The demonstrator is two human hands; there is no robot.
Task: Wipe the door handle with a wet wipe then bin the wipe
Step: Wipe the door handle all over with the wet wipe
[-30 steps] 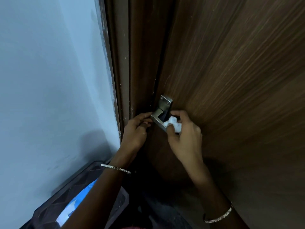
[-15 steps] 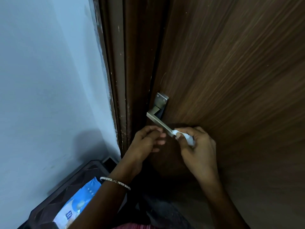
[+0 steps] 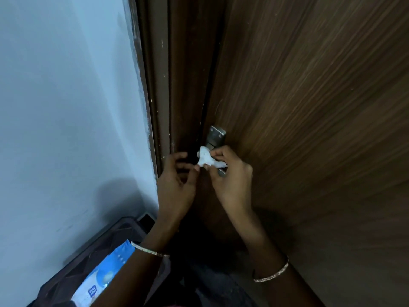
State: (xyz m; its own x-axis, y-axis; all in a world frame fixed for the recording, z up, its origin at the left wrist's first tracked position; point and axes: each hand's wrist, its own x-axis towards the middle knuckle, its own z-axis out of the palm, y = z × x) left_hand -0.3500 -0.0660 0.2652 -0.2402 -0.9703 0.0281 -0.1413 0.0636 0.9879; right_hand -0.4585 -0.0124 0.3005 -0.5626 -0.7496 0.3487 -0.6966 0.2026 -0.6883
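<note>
The right hand [image 3: 230, 182] pinches a crumpled wet wipe [image 3: 205, 159] against the steel door handle [image 3: 215, 140], a limp, light, damp wad best gripped bunched between fingertips, while the left hand [image 3: 177, 185] hovers half-open and empty just beside it.

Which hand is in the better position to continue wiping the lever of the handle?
Right. The right hand already pinches the wet wipe against the door handle. The left hand is beside it, fingers loosely curled, holding nothing.
</note>
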